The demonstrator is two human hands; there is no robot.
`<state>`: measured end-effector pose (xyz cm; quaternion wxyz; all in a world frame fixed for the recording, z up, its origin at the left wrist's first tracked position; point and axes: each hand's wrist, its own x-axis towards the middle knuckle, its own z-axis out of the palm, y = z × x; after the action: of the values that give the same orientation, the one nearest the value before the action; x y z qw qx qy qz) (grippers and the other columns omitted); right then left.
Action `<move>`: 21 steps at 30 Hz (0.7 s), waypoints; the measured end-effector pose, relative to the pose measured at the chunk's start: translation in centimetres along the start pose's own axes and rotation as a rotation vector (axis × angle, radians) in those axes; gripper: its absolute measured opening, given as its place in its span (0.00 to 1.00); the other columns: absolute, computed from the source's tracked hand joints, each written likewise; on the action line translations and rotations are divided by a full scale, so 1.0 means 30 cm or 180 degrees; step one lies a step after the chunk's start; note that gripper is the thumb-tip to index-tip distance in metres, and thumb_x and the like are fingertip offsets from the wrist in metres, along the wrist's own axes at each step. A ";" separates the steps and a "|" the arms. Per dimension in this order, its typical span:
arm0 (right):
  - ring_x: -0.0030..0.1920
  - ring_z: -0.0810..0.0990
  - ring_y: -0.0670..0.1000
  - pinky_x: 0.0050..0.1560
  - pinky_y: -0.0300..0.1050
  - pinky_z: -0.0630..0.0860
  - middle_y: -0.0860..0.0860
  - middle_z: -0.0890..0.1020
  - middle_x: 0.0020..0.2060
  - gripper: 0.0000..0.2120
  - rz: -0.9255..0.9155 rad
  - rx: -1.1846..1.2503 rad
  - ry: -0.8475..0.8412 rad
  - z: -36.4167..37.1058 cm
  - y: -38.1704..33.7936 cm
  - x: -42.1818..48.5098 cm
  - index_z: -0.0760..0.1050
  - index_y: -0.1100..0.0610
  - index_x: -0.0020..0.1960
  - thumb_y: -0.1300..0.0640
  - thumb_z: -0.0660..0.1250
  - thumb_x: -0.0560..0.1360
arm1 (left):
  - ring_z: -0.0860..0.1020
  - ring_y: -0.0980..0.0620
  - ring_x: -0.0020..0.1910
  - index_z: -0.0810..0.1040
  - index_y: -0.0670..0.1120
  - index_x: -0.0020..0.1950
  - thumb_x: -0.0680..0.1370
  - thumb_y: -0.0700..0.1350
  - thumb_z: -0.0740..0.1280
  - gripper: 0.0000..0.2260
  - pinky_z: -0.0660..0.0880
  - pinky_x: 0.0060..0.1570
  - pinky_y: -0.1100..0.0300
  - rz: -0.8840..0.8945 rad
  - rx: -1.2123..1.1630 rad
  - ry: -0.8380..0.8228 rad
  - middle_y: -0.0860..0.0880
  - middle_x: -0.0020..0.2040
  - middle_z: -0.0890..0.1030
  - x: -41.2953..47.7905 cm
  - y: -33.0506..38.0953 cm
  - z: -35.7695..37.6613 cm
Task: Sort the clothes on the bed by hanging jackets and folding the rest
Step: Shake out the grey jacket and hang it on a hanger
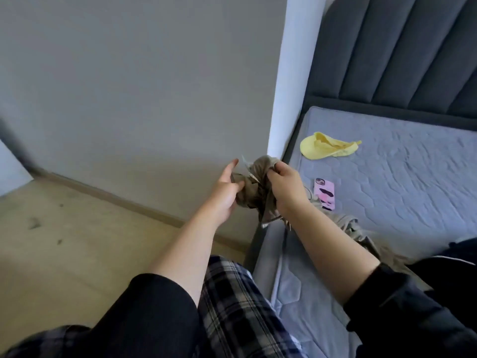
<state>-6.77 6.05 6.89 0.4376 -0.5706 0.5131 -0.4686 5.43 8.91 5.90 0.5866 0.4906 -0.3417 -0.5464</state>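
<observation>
Plainly, the olive garment [258, 188] is soft, light stuff. It hangs bunched and crumpled between the two hands, held up over the near corner of the mattress [387, 192], close to the wall. A tail of it trails down behind the right forearm onto the bed. Wadded as it is, I can't say whether it is a jacket or something to fold.

It should weigh next to nothing and won't slip or break, but it will flop wherever it isn't held. The sensible purchase is two points along one edge, a waistband, hem or shoulder line, so that it falls open flat when drawn apart.

The right hand [285, 186] is knuckles-up, its fingers and thumb clamped on the top of the bundle. The left hand [227, 191] comes in from the side with the wrist turned. Its forefinger points up free, while the other fingers pinch into the cloth lower down. Both forearms are stretched forward, with the black sleeves pushed back to the elbows.

Further off on the mattress lie a yellow cloth [327, 149] and a phone [324, 193] in a pink case, well apart from each other.
</observation>
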 end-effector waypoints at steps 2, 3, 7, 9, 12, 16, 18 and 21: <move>0.33 0.69 0.48 0.39 0.42 0.67 0.49 0.71 0.28 0.15 -0.0303 0.0138 -0.0254 0.105 -0.165 -0.004 0.69 0.57 0.32 0.66 0.57 0.77 | 0.75 0.39 0.63 0.62 0.52 0.75 0.80 0.28 0.53 0.28 0.78 0.47 0.56 0.0254 -0.0187 0.0146 0.36 0.67 0.71 -0.041 0.141 -0.057; 0.31 0.68 0.47 0.38 0.41 0.67 0.47 0.70 0.26 0.17 -0.0449 0.0209 -0.0381 0.154 -0.248 -0.011 0.66 0.55 0.31 0.67 0.57 0.77 | 0.75 0.39 0.62 0.61 0.53 0.75 0.80 0.28 0.53 0.28 0.78 0.47 0.55 0.0411 -0.0249 0.0212 0.36 0.68 0.71 -0.064 0.211 -0.088; 0.28 0.63 0.45 0.32 0.40 0.62 0.45 0.65 0.24 0.20 -0.1027 0.0433 -0.0832 0.327 -0.561 -0.062 0.60 0.53 0.30 0.67 0.57 0.77 | 0.79 0.46 0.52 0.58 0.52 0.76 0.80 0.29 0.52 0.29 0.78 0.45 0.57 0.1122 -0.0428 0.0526 0.38 0.67 0.72 -0.184 0.479 -0.193; 0.33 0.62 0.49 0.36 0.43 0.60 0.52 0.63 0.29 0.17 -0.1243 0.0634 -0.1006 0.394 -0.701 -0.103 0.61 0.55 0.32 0.67 0.57 0.78 | 0.79 0.48 0.50 0.57 0.51 0.77 0.79 0.28 0.50 0.29 0.79 0.42 0.59 0.1478 -0.0756 0.0576 0.39 0.66 0.72 -0.248 0.607 -0.231; 0.39 0.67 0.53 0.43 0.48 0.66 0.56 0.68 0.34 0.12 -0.1353 0.1157 -0.1377 0.463 -0.893 -0.191 0.68 0.61 0.37 0.69 0.56 0.79 | 0.79 0.50 0.48 0.56 0.49 0.77 0.78 0.27 0.50 0.30 0.79 0.39 0.60 0.1944 -0.1012 0.0675 0.43 0.62 0.75 -0.340 0.793 -0.284; 0.48 0.79 0.59 0.56 0.53 0.76 0.61 0.79 0.46 0.14 -0.1419 0.1870 -0.2333 0.511 -1.107 -0.301 0.73 0.64 0.50 0.79 0.56 0.73 | 0.78 0.49 0.48 0.54 0.51 0.78 0.79 0.27 0.49 0.31 0.77 0.40 0.60 0.2323 -0.0843 0.0960 0.43 0.63 0.73 -0.471 1.033 -0.330; 0.54 0.79 0.60 0.59 0.53 0.76 0.60 0.79 0.52 0.22 -0.1743 0.1514 -0.2271 0.524 -1.193 -0.319 0.72 0.64 0.58 0.80 0.54 0.70 | 0.77 0.47 0.53 0.54 0.51 0.78 0.79 0.27 0.49 0.30 0.76 0.46 0.57 0.2491 -0.0707 0.1042 0.41 0.65 0.71 -0.524 1.130 -0.347; 0.53 0.77 0.54 0.51 0.43 0.76 0.54 0.79 0.53 0.24 -0.2522 0.0366 -0.1658 0.530 -1.286 -0.299 0.71 0.60 0.63 0.76 0.53 0.71 | 0.71 0.41 0.67 0.55 0.49 0.77 0.79 0.26 0.49 0.30 0.73 0.59 0.54 0.2701 -0.0513 0.1260 0.37 0.74 0.62 -0.576 1.244 -0.371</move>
<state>15.34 18.78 41.11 0.3702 -0.7956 0.1025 -0.4684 24.33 25.11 40.48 0.8480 0.3553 -0.3500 -0.1794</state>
